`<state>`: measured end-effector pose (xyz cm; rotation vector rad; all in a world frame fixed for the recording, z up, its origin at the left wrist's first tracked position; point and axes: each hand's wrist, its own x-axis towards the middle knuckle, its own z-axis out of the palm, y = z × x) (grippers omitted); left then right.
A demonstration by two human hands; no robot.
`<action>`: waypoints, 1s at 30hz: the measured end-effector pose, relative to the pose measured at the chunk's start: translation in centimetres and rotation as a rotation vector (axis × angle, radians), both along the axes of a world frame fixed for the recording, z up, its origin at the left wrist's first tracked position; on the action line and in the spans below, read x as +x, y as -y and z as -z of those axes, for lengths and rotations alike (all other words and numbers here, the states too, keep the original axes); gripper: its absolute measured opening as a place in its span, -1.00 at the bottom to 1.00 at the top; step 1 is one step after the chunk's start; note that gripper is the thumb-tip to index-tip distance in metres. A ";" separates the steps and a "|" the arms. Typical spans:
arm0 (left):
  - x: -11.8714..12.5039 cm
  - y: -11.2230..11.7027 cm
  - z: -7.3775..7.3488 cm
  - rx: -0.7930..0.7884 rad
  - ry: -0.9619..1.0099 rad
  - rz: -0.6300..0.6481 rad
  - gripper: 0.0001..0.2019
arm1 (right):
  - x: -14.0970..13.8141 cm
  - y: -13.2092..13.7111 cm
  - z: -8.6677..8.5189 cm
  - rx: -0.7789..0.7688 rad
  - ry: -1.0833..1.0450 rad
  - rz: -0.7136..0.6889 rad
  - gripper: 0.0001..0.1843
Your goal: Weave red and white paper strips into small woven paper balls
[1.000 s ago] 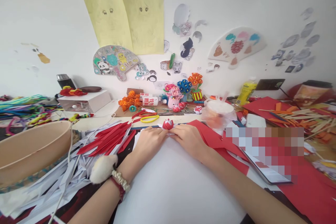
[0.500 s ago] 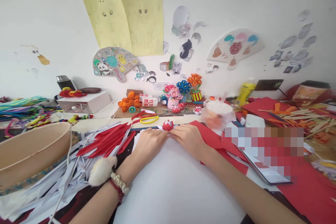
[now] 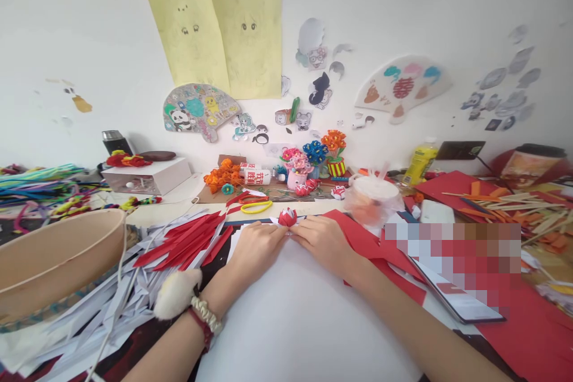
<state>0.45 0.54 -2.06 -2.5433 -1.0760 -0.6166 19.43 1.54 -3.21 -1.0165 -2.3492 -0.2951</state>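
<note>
My left hand (image 3: 257,248) and my right hand (image 3: 324,242) lie side by side on a large white sheet (image 3: 295,316), fingertips meeting at its far edge. The fingers of both are curled and pressed down on the paper there, as if pinching it. A small red and white folded paper flower (image 3: 287,216) stands just beyond the fingertips. My left wrist wears a red and cream bracelet with a fluffy pompom (image 3: 176,292).
Red and white paper strips (image 3: 188,239) pile up at the left beside a tan bowl (image 3: 54,256). Red paper sheets (image 3: 514,322) and wooden sticks (image 3: 514,200) lie at the right. A lidded plastic cup (image 3: 371,197), yellow scissors (image 3: 255,206) and paper flower pots (image 3: 313,161) stand behind.
The view has shifted slightly. Both hands stay at the far edge of the white sheet, hardly moved.
</note>
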 end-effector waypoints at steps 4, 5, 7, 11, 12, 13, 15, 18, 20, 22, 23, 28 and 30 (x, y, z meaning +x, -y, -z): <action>0.0 0.1 0.0 0.017 -0.007 -0.008 -0.81 | 0.0 -0.2 0.2 0.005 -0.013 -0.013 -0.76; 0.0 0.1 0.1 0.024 -0.004 -0.006 -0.81 | 0.1 -0.3 0.3 0.016 -0.015 -0.011 -0.77; 0.0 0.0 0.1 0.040 0.006 0.000 -0.80 | 0.1 -0.3 0.4 0.043 -0.017 -0.004 -0.80; 0.0 -0.1 0.1 0.048 0.014 0.010 -0.79 | 0.0 -0.3 0.4 0.095 -0.019 -0.004 -0.88; 0.0 -0.1 0.1 0.046 0.012 0.007 -0.79 | 0.0 -0.2 0.4 0.110 -0.016 -0.002 -0.90; 0.0 -0.1 0.1 0.046 0.011 0.004 -0.79 | -0.1 -0.2 0.4 0.126 -0.011 -0.001 -0.91; 0.0 0.0 0.1 0.048 0.010 0.002 -0.80 | -0.2 -0.2 0.5 0.158 0.002 0.000 -0.92; 0.1 0.1 0.1 0.045 0.019 0.021 -0.81 | -0.4 -0.2 0.8 0.192 0.001 0.005 -0.87; 0.1 0.0 0.2 0.041 0.035 0.030 -0.81 | -0.5 -0.2 1.0 0.186 -0.033 0.010 -0.83; 0.1 -0.1 0.3 0.044 0.056 0.035 -0.83 | -0.5 -0.3 1.0 0.159 -0.078 0.002 -0.81; 0.1 -0.2 0.3 0.051 0.062 0.036 -0.84 | -0.4 -0.2 1.0 0.142 -0.100 -0.008 -0.81; -0.1 -0.3 0.4 0.099 0.070 0.057 -0.82 | -0.2 -0.1 0.5 0.088 -0.153 -0.064 -0.82; -0.1 -0.3 0.3 0.109 0.073 0.057 -0.79 | -0.1 0.0 0.5 0.080 -0.160 -0.065 -0.82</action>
